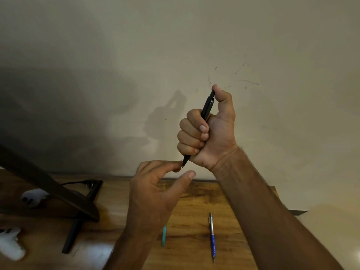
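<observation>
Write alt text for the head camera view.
A right hand grips a black mechanical pencil nearly upright in its fist, thumb on the top button, while the left hand has its forefinger at the tip. Below, on a wooden desk, lie a blue mechanical pencil and a teal stick.

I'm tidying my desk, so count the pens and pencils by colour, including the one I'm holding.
Black pen: 1, gripped by the right hand.
Blue pencil: 1, lying on the table.
Teal stick: 1, on the table, only partly visible, kind unclear.
Total: 3
</observation>
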